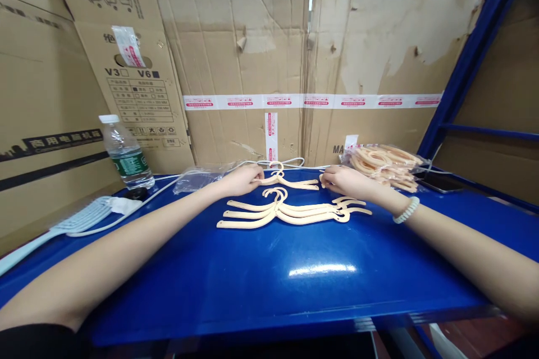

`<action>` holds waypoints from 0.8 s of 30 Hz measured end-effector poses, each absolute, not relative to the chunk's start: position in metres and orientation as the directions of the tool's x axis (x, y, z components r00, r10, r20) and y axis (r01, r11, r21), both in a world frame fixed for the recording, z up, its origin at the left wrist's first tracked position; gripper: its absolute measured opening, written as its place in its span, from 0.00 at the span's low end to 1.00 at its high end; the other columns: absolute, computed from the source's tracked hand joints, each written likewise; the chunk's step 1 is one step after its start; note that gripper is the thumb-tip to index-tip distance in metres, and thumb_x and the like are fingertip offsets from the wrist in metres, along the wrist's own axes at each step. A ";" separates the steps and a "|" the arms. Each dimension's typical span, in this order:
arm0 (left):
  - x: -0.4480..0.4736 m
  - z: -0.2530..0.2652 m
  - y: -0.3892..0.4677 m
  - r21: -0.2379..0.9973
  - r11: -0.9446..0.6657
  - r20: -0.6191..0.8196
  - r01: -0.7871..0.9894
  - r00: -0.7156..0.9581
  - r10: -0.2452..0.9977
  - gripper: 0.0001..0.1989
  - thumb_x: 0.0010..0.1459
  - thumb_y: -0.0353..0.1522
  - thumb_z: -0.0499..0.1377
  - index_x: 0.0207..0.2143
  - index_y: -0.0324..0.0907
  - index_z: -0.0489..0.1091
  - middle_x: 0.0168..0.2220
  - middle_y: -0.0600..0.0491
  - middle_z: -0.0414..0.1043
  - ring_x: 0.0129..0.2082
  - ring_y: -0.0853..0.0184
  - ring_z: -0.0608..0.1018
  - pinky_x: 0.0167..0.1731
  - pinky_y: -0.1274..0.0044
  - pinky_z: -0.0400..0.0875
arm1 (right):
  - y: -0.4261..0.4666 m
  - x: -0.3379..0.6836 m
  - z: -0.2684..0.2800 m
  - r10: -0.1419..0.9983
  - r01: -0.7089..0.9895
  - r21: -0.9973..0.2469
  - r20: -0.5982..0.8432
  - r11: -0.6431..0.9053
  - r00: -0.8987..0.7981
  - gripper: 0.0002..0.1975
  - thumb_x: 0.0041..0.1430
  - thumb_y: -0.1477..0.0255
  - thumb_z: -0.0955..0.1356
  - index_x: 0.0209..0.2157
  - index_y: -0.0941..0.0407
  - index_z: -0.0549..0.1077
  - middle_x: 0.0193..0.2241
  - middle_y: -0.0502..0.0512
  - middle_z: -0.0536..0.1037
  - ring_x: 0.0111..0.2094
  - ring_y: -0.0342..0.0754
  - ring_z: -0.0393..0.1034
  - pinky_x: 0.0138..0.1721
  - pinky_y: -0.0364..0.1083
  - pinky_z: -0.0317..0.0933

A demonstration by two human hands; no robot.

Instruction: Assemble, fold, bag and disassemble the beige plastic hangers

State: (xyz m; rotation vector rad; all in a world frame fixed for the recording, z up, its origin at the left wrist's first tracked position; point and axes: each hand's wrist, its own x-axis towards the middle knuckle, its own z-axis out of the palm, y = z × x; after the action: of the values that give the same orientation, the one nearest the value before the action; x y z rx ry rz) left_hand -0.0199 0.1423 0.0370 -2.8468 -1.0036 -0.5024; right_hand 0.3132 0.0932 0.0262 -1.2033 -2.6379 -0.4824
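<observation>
Blue table, three hangers laid out, a far set between two hands

Behind the blue table [252, 280] stands a wall of cardboard [236, 56] strapped with printed tape. As far as can be judged, the work is partway along: three pale hangers [303, 220] lie opened out in a close row across the middle of the table, hooks away from the wearer, with curved pieces sticking out at their right ends. Beyond them lies a far hanger set [295, 183], whose hooks overlap, so one or two hangers cannot be told. More peach-coloured parts fill a clear bag [381, 162] at the right, not laid out.

Both arms reach well forward, elbows wide, hands low over the table and palms turned down. The left hand [244, 179] has its fingers closed in a pinch on the left end of the far set. The right hand [343, 179], with a beaded bracelet [406, 210] on its wrist, sits just beyond the set's right end, fingers curled inward; a pale bit shows at the fingertips, but whether it is gripped cannot be told
</observation>
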 end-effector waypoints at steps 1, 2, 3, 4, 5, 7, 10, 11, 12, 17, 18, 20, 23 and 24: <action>-0.021 0.039 0.138 0.037 -0.780 0.354 0.625 0.722 0.595 0.05 0.57 0.29 0.53 0.34 0.39 0.67 0.34 0.49 0.71 0.35 0.62 0.73 0.36 0.73 0.67 | 0.093 0.314 0.026 0.681 0.761 0.196 0.349 0.618 -0.644 0.08 0.63 0.75 0.63 0.33 0.58 0.73 0.33 0.59 0.75 0.34 0.51 0.69 0.37 0.46 0.61; -0.023 0.041 0.133 0.044 -0.778 0.378 0.627 0.710 0.594 0.05 0.58 0.29 0.52 0.34 0.39 0.67 0.34 0.49 0.71 0.36 0.62 0.73 0.37 0.72 0.67 | 0.092 0.316 0.027 0.668 0.764 0.180 0.389 0.620 -0.634 0.08 0.64 0.75 0.62 0.34 0.58 0.72 0.32 0.59 0.74 0.34 0.51 0.69 0.37 0.46 0.61; -0.025 0.043 0.128 0.052 -0.775 0.404 0.630 0.696 0.593 0.05 0.59 0.29 0.52 0.34 0.40 0.66 0.35 0.49 0.70 0.37 0.62 0.73 0.38 0.71 0.67 | 0.091 0.316 0.028 0.655 0.768 0.159 0.434 0.620 -0.619 0.08 0.64 0.74 0.62 0.35 0.58 0.71 0.32 0.58 0.74 0.35 0.51 0.68 0.37 0.46 0.61; -0.027 0.044 0.122 0.063 -0.771 0.429 0.633 0.681 0.594 0.05 0.60 0.30 0.51 0.35 0.40 0.66 0.36 0.49 0.70 0.37 0.62 0.73 0.38 0.71 0.67 | 0.089 0.317 0.029 0.640 0.773 0.136 0.482 0.620 -0.598 0.08 0.64 0.73 0.61 0.35 0.57 0.71 0.32 0.58 0.73 0.35 0.51 0.68 0.37 0.46 0.61; -0.029 0.044 0.115 0.076 -0.767 0.453 0.637 0.663 0.596 0.05 0.61 0.30 0.51 0.35 0.40 0.65 0.37 0.49 0.70 0.37 0.63 0.73 0.39 0.71 0.67 | 0.087 0.316 0.030 0.626 0.780 0.109 0.533 0.617 -0.570 0.08 0.64 0.72 0.61 0.35 0.57 0.70 0.32 0.57 0.73 0.34 0.51 0.68 0.37 0.46 0.61; -0.033 0.044 0.099 0.105 -0.756 0.493 0.646 0.627 0.603 0.06 0.63 0.31 0.50 0.37 0.39 0.64 0.37 0.49 0.70 0.37 0.64 0.73 0.38 0.71 0.67 | 0.082 0.314 0.034 0.596 0.794 0.053 0.630 0.606 -0.497 0.08 0.64 0.70 0.60 0.37 0.57 0.69 0.30 0.55 0.71 0.32 0.49 0.67 0.35 0.45 0.60; -0.039 0.041 0.075 0.164 -0.749 0.526 0.642 0.585 0.617 0.06 0.65 0.33 0.49 0.38 0.40 0.63 0.36 0.51 0.71 0.34 0.66 0.74 0.36 0.73 0.69 | 0.068 0.307 0.040 0.565 0.811 -0.038 0.737 0.584 -0.372 0.10 0.65 0.68 0.59 0.37 0.57 0.69 0.23 0.51 0.68 0.25 0.47 0.64 0.29 0.44 0.57; -0.041 0.039 0.067 0.218 -0.751 0.543 0.624 0.562 0.624 0.06 0.65 0.33 0.50 0.38 0.40 0.63 0.36 0.52 0.71 0.34 0.67 0.74 0.36 0.74 0.69 | 0.062 0.303 0.043 0.560 0.810 -0.086 0.764 0.580 -0.320 0.11 0.65 0.67 0.59 0.36 0.57 0.69 0.21 0.50 0.66 0.23 0.46 0.62 0.28 0.44 0.56; -0.042 0.037 0.059 0.264 -0.755 0.558 0.600 0.544 0.627 0.06 0.65 0.33 0.50 0.39 0.41 0.63 0.36 0.52 0.71 0.34 0.67 0.75 0.36 0.74 0.70 | 0.055 0.299 0.045 0.560 0.800 -0.150 0.787 0.581 -0.260 0.11 0.65 0.66 0.60 0.35 0.57 0.69 0.20 0.49 0.65 0.22 0.46 0.61 0.26 0.44 0.55; -0.042 0.026 0.031 0.374 -0.755 0.612 0.539 0.467 0.638 0.04 0.64 0.32 0.53 0.40 0.41 0.65 0.33 0.55 0.71 0.30 0.71 0.74 0.33 0.78 0.72 | 0.023 0.280 0.048 0.709 0.545 -0.581 0.704 0.604 -0.037 0.15 0.62 0.58 0.65 0.36 0.57 0.72 0.18 0.49 0.69 0.21 0.45 0.63 0.23 0.44 0.55; -0.042 0.023 0.027 0.380 -0.753 0.618 0.538 0.458 0.639 0.04 0.64 0.32 0.53 0.39 0.42 0.65 0.33 0.55 0.71 0.29 0.71 0.74 0.32 0.78 0.72 | 0.019 0.278 0.047 0.744 0.486 -0.644 0.667 0.591 -0.021 0.16 0.60 0.57 0.66 0.37 0.57 0.72 0.19 0.50 0.71 0.21 0.45 0.64 0.23 0.44 0.56; -0.043 0.017 0.024 0.397 -0.746 0.624 0.535 0.439 0.647 0.03 0.63 0.32 0.54 0.39 0.42 0.65 0.34 0.55 0.71 0.30 0.71 0.74 0.29 0.80 0.71 | 0.015 0.274 0.043 0.799 0.392 -0.739 0.601 0.549 0.013 0.19 0.57 0.55 0.69 0.38 0.58 0.74 0.21 0.53 0.75 0.23 0.46 0.66 0.24 0.44 0.59; -0.045 0.009 0.024 0.442 -0.724 0.623 0.530 0.399 0.673 0.04 0.63 0.32 0.54 0.39 0.42 0.65 0.35 0.54 0.71 0.32 0.70 0.76 0.28 0.80 0.71 | 0.014 0.272 0.037 0.890 0.248 -0.865 0.455 0.435 0.026 0.20 0.52 0.56 0.72 0.38 0.58 0.76 0.27 0.57 0.78 0.30 0.49 0.71 0.27 0.44 0.63; -0.045 0.007 0.024 0.453 -0.718 0.627 0.529 0.385 0.678 0.04 0.63 0.32 0.54 0.39 0.42 0.65 0.36 0.54 0.72 0.33 0.69 0.76 0.29 0.80 0.72 | 0.015 0.271 0.035 0.915 0.190 -0.900 0.403 0.392 0.019 0.20 0.50 0.58 0.73 0.39 0.58 0.77 0.29 0.58 0.79 0.33 0.50 0.72 0.28 0.44 0.64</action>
State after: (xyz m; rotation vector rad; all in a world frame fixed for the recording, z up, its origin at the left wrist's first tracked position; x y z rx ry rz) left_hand -0.0454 0.0244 0.0070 -2.7577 -1.2156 -1.3937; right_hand 0.2714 0.0153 0.0349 -1.0508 -1.4635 0.7668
